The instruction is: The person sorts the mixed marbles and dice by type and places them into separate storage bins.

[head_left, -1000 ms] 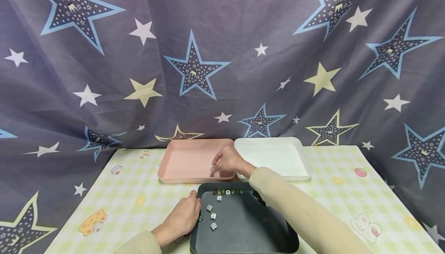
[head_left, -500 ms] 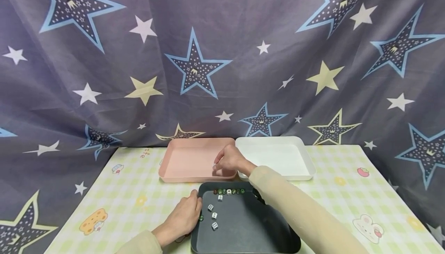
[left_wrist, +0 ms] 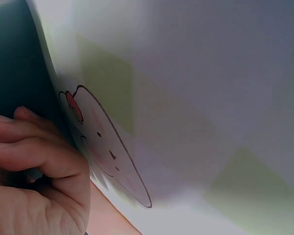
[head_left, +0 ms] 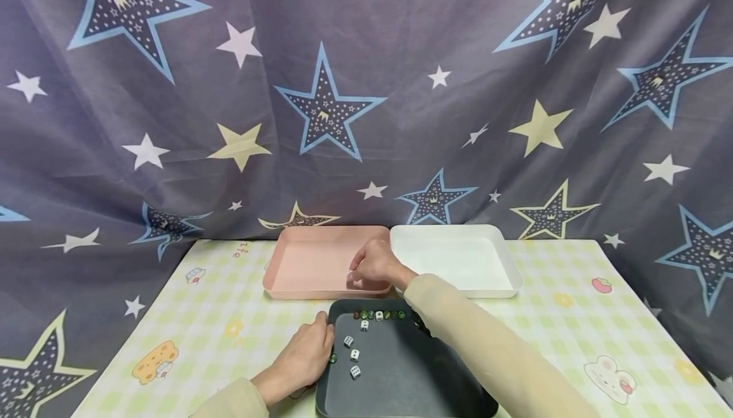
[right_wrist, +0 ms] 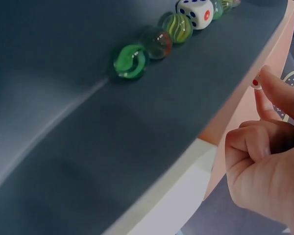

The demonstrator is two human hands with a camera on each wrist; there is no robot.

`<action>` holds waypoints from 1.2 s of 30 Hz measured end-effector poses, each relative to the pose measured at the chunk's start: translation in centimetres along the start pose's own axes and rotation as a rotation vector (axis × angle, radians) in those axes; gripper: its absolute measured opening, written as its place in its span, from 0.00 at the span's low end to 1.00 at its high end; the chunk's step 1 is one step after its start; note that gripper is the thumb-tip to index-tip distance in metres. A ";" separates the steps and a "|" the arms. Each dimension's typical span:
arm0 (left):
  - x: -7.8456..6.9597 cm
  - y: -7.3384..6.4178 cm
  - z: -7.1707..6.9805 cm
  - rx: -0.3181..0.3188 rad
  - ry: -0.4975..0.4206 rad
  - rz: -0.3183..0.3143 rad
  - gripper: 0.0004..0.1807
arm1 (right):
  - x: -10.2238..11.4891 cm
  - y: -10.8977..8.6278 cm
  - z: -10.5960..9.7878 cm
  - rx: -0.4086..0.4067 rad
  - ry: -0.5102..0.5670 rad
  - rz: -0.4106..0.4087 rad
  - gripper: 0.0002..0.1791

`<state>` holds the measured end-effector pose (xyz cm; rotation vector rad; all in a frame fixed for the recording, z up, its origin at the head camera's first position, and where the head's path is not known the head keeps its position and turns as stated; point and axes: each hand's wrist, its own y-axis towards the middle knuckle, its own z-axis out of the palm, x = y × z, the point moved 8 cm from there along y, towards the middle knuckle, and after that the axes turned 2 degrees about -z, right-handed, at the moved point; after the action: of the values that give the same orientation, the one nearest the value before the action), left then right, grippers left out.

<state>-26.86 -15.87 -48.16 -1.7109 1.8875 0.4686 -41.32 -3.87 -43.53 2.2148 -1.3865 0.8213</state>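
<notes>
My right hand [head_left: 375,261] is over the front right part of the pink tray [head_left: 279,292]. It pinches a white die [right_wrist: 256,82] between thumb and finger; a red pip shows in the right wrist view. My left hand [head_left: 306,351] holds the left rim of the dark grey tray [head_left: 424,367], its fingers bent in the left wrist view. Several dice lie at the left of that tray, one of them a white die [head_left: 356,372]. Along its far edge runs a row of glass marbles, including a green marble [right_wrist: 131,61], with another die [right_wrist: 196,12] among them.
To the right of the pink tray stands a white tray [head_left: 452,265]. A lone green marble [head_left: 333,358] sits by the dark tray's left wall. A checked cloth [head_left: 217,322] covers the table, and a star-patterned curtain [head_left: 401,125] hangs behind it.
The head view has shifted slightly. My right hand stays over the pink tray with the die between its fingers, and my left hand keeps its place at the dark tray.
</notes>
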 end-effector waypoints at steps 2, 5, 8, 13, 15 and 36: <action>-0.2 0.0 -0.2 -0.008 0.005 0.010 0.10 | 0.1 0.0 -0.1 -0.011 -0.026 -0.006 0.07; -0.5 0.0 -0.4 -0.023 0.026 0.023 0.09 | 0.2 0.2 -0.3 -0.032 -0.059 -0.016 0.06; -0.7 0.1 -0.4 -0.024 0.036 0.028 0.09 | 0.1 0.3 -0.4 -0.045 -0.053 -0.004 0.07; -0.9 0.2 -0.4 -0.024 0.047 0.033 0.09 | -0.1 0.2 -0.8 -0.049 -0.009 0.016 0.07; -0.8 0.2 -0.4 -0.025 0.049 0.031 0.09 | 0.0 0.2 -1.0 -0.047 0.000 0.005 0.07; -0.1 -0.1 -0.1 -0.012 0.007 -0.009 0.10 | 0.6 -2.2 -2.1 -0.033 0.047 0.002 0.06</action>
<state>-26.74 -15.87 -47.99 -1.7303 1.8850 0.4720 -39.73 -2.04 -41.58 2.1555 -1.3714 0.8392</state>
